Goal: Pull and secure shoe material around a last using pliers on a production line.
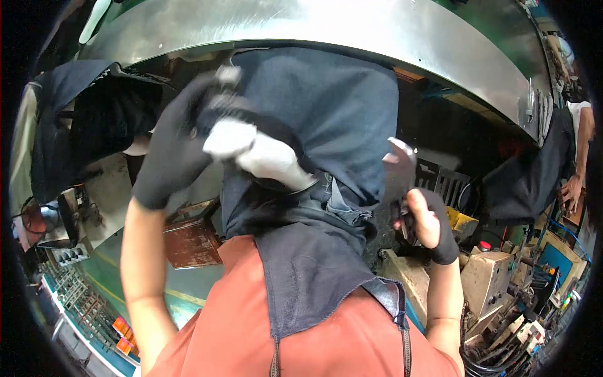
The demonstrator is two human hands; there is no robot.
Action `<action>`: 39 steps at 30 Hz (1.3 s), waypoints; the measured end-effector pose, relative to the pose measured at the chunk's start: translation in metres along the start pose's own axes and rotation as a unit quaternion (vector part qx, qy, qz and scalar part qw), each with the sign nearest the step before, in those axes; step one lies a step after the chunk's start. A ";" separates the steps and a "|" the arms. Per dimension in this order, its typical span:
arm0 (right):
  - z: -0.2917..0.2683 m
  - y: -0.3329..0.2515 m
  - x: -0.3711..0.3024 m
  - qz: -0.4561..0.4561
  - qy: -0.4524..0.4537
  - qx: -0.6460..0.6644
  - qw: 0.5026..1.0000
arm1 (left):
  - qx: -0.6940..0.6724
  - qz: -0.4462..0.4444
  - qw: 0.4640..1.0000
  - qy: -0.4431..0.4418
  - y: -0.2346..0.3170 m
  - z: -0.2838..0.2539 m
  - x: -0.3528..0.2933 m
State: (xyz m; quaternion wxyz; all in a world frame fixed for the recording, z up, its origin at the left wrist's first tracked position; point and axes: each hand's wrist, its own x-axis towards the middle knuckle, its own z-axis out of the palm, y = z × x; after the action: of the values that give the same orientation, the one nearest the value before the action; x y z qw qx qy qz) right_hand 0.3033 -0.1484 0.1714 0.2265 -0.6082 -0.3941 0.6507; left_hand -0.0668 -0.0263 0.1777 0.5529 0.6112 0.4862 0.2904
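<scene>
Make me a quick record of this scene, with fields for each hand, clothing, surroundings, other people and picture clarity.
Left hand: black-gloved, raised beside a blurred white object; grip unclear
Right hand: black glove leaving thumb bare, next to a blurred flat piece; grip unclear
Clothing: dark apron over a reddish-orange top
Ahead: shiny metal surface
Right side: beige machine box, cables
Other people: another person's hand at far right
Clarity: motion blur around both hands
</scene>
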 end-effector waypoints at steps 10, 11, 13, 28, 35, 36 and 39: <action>0.016 0.022 0.037 -0.016 -0.066 -0.237 0.969 | -0.158 -0.107 0.981 0.017 -0.116 0.141 -0.016; 0.011 0.021 0.050 -0.020 -0.092 -0.267 0.959 | -0.159 -0.112 0.981 0.016 -0.116 0.146 -0.020; 0.012 0.002 0.065 -0.013 -0.118 -0.282 0.952 | 0.046 0.003 0.999 -0.006 -0.111 0.158 -0.021; -0.006 -0.013 0.087 0.124 -0.288 -0.250 0.916 | -0.075 0.038 0.993 0.086 -0.147 0.175 0.001; 0.053 -0.068 0.058 -0.070 -0.164 -0.656 0.734 | 0.182 0.128 0.963 0.150 -0.183 0.173 0.020; 0.071 -0.064 0.047 -0.183 -0.173 -0.631 0.734 | -0.178 -0.032 0.982 0.054 -0.189 0.165 0.028; 0.065 -0.017 0.058 -0.409 -0.190 -0.512 0.731 | -0.346 -0.085 0.932 -0.060 -0.146 0.142 0.027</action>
State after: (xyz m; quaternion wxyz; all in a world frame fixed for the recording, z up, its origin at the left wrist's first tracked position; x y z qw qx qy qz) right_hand 0.2284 -0.1090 0.1456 0.0458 -0.2758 -0.9133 0.2962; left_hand 0.0296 -0.0692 0.0012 0.7809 0.3548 0.3713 0.3556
